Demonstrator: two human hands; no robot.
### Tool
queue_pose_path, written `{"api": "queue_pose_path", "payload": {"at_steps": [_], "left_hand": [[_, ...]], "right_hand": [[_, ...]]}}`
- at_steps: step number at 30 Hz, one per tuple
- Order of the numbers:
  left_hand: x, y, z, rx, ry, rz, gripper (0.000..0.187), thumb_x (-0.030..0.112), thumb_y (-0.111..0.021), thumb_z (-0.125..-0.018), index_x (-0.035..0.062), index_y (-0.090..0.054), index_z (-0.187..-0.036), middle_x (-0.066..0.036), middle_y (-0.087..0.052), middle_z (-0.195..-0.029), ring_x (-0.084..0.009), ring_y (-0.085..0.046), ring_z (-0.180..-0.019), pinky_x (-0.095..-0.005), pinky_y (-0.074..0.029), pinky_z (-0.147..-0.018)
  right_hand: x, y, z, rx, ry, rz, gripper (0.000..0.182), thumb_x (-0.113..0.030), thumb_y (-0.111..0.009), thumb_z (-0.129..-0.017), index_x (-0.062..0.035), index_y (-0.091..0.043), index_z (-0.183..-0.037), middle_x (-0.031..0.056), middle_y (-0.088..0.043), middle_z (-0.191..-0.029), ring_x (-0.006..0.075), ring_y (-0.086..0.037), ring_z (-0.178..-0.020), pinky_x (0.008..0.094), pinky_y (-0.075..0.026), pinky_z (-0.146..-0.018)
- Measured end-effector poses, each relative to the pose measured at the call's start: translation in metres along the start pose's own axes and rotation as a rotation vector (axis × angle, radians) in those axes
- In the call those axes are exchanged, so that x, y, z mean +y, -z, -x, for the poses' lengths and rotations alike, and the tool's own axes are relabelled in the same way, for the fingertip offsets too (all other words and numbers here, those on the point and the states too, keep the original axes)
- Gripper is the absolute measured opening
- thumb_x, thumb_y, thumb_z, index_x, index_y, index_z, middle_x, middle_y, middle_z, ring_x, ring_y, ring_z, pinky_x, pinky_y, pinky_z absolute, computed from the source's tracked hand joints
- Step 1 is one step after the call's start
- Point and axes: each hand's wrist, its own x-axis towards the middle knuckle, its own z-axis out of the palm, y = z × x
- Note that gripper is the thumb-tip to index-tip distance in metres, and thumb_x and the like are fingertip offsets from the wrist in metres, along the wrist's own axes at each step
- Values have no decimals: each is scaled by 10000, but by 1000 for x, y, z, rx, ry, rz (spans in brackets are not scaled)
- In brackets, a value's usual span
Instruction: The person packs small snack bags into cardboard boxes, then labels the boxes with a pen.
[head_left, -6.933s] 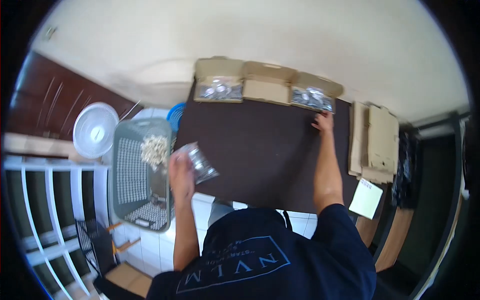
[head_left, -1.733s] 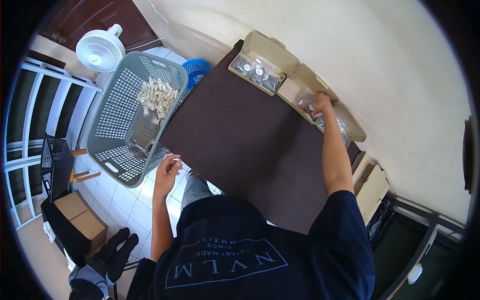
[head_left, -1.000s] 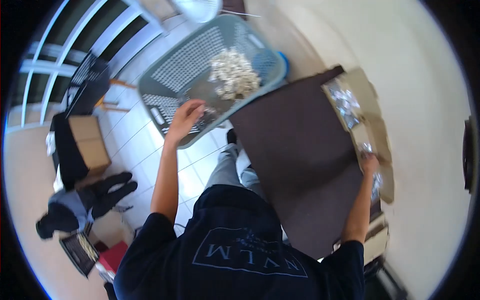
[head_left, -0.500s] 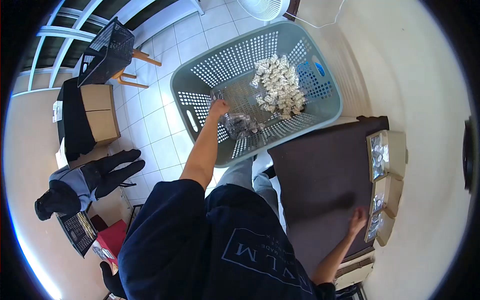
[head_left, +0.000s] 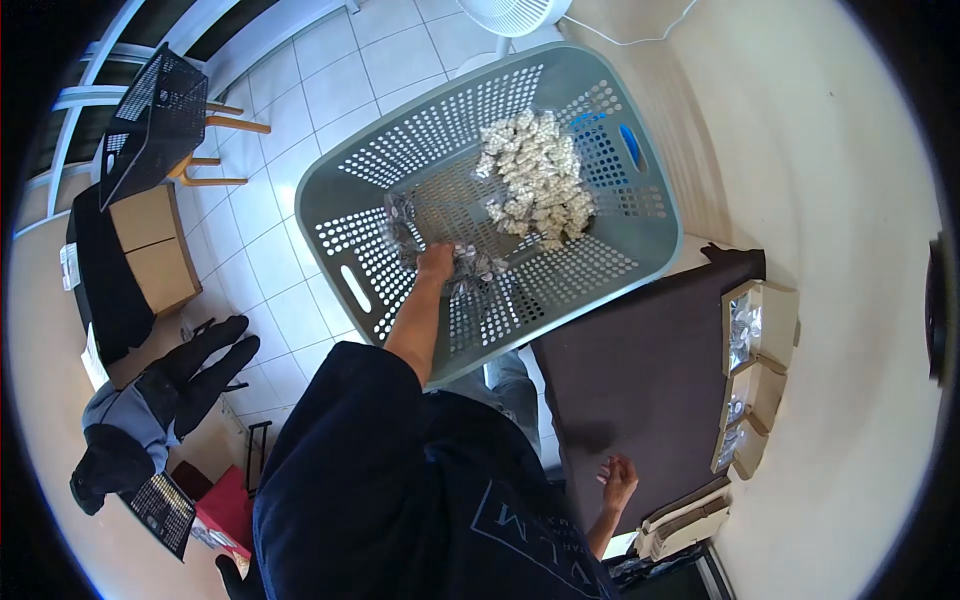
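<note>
A: Where are the hands?

B: The left hand (head_left: 436,261) is down inside the large grey-green basket (head_left: 303,215), at the small dark bags (head_left: 478,266). Its fingers point down and are partly hidden, so I can't tell how far they're open or whether they grip a bag.

A: And the right hand (head_left: 619,482)?

B: Above the near end of the brown table (head_left: 640,370), fingers loosely curled and half open, with nothing visible in them. I'd judge it's held out there for balance while the body leans toward the basket.

A: What else is in the basket?

B: A heap of pale packets (head_left: 540,180) at the other end, apart from the dark bags. The gap probably keeps the two kinds from mixing. The basket is right beside the table, likely to keep it within arm's reach.

A: And on the table?

B: Three cardboard boxes (head_left: 777,325) in a row along the wall side, lids raised, with shiny packets inside. Set like that, the lids seem out of the way and the open fronts face the person. Some flat cardboard (head_left: 690,520) is stacked beyond the last box.

A: Further out?

B: A white fan (head_left: 512,14) past the basket, and a black basket (head_left: 155,115) across the floor.
</note>
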Motion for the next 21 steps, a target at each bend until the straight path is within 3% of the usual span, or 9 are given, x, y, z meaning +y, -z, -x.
{"api": "queue_pose_path", "payload": {"at_steps": [4,6,7,9,10,12,16,18,21], "left_hand": [[-5,29,1,136,-13,226,344,85,-583,-816,147,-675,-1142,-142,-683,-1076,-272,-636,-1080,-360,-525,-906],[3,67,17,7,-180,665,401,40,-569,-799,113,-635,-1187,-105,-675,-1056,-250,-653,-985,-385,-529,-875],[13,84,33,8,-197,658,401,40,-569,-799,113,-635,-1187,-105,-675,-1056,-250,-653,-985,-385,-529,-875],[44,129,85,-197,-190,1306,428,45,-550,-857,115,-539,-1279,-90,-623,-1140,-222,-635,-998,-426,-538,-858],[55,136,105,-193,-212,1299,428,45,-550,-857,115,-539,-1279,-90,-623,-1140,-222,-635,-998,-426,-538,-858],[79,149,140,-396,-458,1727,473,44,-522,-902,113,-419,-1359,-111,-571,-1227,-253,-621,-1041,-487,-542,-844],[150,163,229,-559,-703,1854,470,6,-535,-910,76,-382,-1348,-141,-571,-1206,-285,-612,-1071,-524,-537,-875],[178,157,265,-614,-799,1905,457,-18,-528,-905,72,-394,-1332,-147,-559,-1220,-300,-601,-1098,-551,-531,-891],[204,140,309,-585,-840,1684,493,45,-578,-892,55,-386,-1346,-150,-564,-1229,-286,-598,-1104,-515,-507,-931]], "right_hand": [[-65,-1,-13,-4,212,135,215,-212,-620,-943,-5,-656,-988,67,-654,-838,137,-626,-688,264,-526,-527],[-112,-16,-20,-21,321,135,226,-210,-618,-946,8,-651,-994,61,-649,-833,117,-601,-692,257,-504,-558],[-132,-24,-23,-37,367,65,226,-204,-621,-944,12,-650,-1001,58,-646,-833,109,-591,-698,255,-497,-583],[-189,-49,-14,-135,414,-58,224,-174,-639,-928,6,-644,-1060,66,-659,-904,125,-621,-786,267,-523,-674],[-203,-60,-14,-210,441,-129,249,-157,-646,-920,1,-626,-1111,79,-657,-968,138,-629,-842,272,-529,-708],[-234,-85,-12,-374,484,-270,326,-128,-649,-912,-8,-579,-1206,106,-645,-1084,167,-635,-944,288,-538,-763],[-281,-103,13,-698,435,-613,443,-74,-652,-903,17,-486,-1303,141,-635,-1130,203,-629,-988,321,-543,-790],[-289,-97,26,-754,371,-817,344,-82,-664,-900,20,-567,-1214,96,-665,-1043,150,-627,-918,283,-517,-764],[-279,-73,35,-568,542,-884,192,-78,-675,-896,24,-659,-1058,44,-680,-922,87,-604,-834,246,-476,-730]]}}
